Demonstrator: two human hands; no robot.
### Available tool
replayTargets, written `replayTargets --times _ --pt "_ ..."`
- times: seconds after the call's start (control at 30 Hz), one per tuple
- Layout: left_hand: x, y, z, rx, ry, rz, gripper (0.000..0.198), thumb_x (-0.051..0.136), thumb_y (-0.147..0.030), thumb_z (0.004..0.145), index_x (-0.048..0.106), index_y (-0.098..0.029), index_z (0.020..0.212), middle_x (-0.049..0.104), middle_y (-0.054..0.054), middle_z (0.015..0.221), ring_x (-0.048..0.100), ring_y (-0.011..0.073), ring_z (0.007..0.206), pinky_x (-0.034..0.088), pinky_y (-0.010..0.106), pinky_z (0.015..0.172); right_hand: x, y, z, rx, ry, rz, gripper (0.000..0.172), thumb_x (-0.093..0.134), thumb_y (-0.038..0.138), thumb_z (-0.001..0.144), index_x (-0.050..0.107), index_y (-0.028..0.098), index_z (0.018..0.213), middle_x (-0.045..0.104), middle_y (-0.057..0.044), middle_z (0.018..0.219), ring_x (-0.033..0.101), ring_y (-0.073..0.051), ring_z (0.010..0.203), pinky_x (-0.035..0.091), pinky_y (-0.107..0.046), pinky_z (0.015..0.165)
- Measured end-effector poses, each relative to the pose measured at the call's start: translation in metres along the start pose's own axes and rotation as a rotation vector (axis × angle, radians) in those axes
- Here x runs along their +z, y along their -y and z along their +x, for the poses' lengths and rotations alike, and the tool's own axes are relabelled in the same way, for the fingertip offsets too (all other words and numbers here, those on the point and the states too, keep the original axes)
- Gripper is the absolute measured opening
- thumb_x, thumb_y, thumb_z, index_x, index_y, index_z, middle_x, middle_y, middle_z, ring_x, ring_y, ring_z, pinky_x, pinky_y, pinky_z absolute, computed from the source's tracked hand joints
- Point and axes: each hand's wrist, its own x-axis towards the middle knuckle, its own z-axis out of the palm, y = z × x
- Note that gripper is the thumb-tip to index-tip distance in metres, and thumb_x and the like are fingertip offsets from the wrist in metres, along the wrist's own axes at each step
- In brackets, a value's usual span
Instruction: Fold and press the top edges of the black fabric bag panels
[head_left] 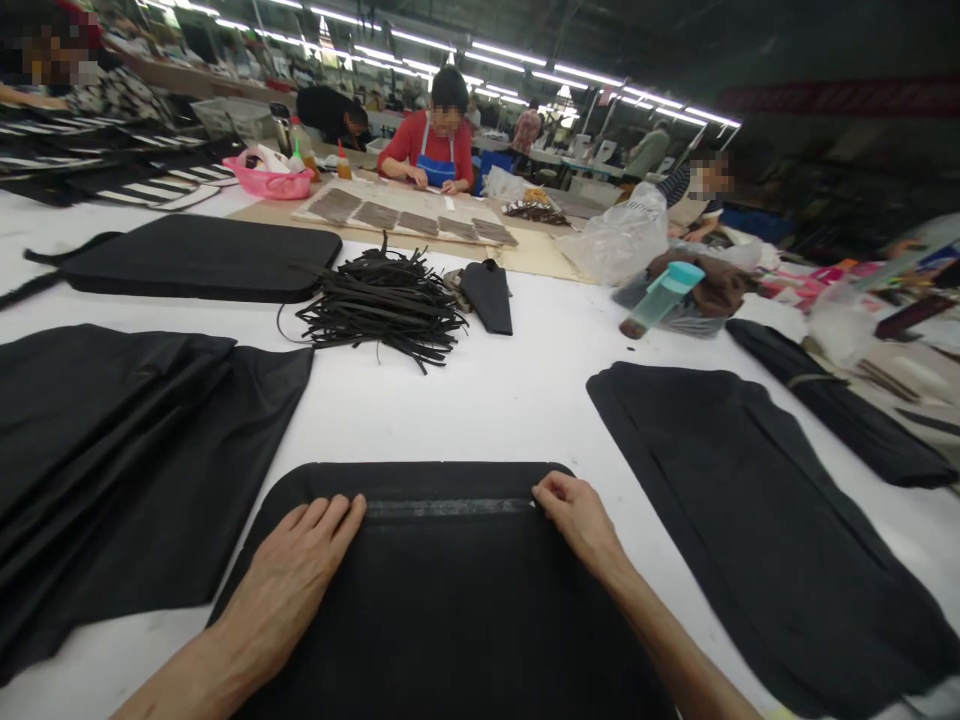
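Observation:
A black fabric panel (450,600) with rounded far corners lies flat on the white table right in front of me. A dark strip (450,507) runs across it near its far edge. My left hand (289,575) lies flat on the panel with fingers stretched out, fingertips at the strip's left end. My right hand (581,520) is closed in a pinch at the strip's right end.
Stacks of black fabric lie at the left (127,450) and right (750,500). A bundle of black straps (382,305) and a black pad (202,255) sit further back. A teal bottle (664,295) lies at the right. Other people work at the far tables.

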Motion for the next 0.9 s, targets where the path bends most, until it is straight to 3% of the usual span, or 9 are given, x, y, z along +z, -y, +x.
replayTargets --times 0.6,0.9 --pt "0.008 -0.003 -0.001 -0.020 -0.067 0.051 0.059 0.028 0.009 0.076 0.050 -0.015 0.126 0.058 0.010 0.115 0.051 0.0253 0.104 0.041 0.039 0.091 0.005 0.013 -0.006 0.021 -0.104 -0.156 0.020 0.045 0.027 0.078 0.047 0.021 0.058 0.050 0.003 0.055 0.047 -0.014 0.056 0.027 -0.025 0.051" --pt "0.008 -0.003 -0.004 -0.062 -0.105 -0.034 0.060 0.028 0.008 0.076 0.050 -0.016 0.126 0.056 0.009 0.116 0.051 0.0236 0.102 0.039 0.040 0.093 0.011 0.014 -0.012 0.009 -0.132 -0.255 0.019 0.044 0.027 0.080 0.043 0.022 0.062 0.051 0.003 0.054 0.046 -0.014 0.055 0.024 -0.026 0.052"
